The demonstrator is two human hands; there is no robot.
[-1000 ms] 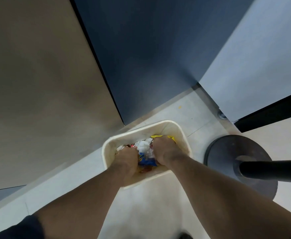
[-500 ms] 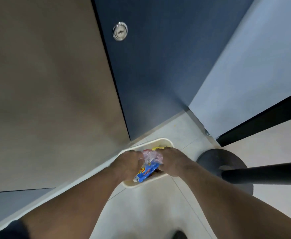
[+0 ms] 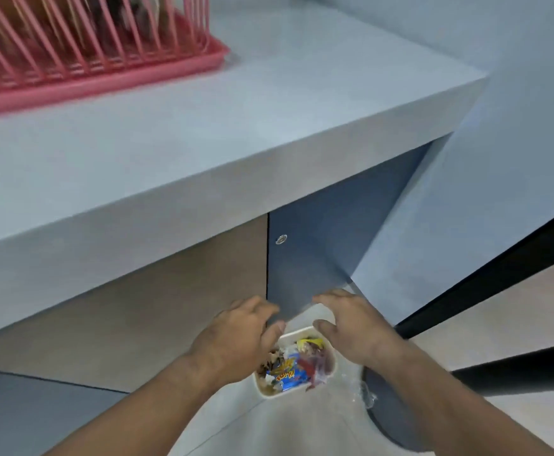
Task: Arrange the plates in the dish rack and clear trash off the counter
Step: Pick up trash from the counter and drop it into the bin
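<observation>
Wrappers (image 3: 288, 373) lying in waste bin (image 3: 270, 394); left hand (image 3: 236, 337), right hand (image 3: 354, 327) hovering above, fingers loosely spread, holding nothing. Trash clearing seemingly finishing; pink dish rack (image 3: 104, 77) contents blurred.

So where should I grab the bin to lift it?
Probably the rim of the bin, from above: left hand on its left side, right hand on its right. It stands upright on the floor, open-topped and full of wrappers, so a two-sided grip should keep it level.
</observation>
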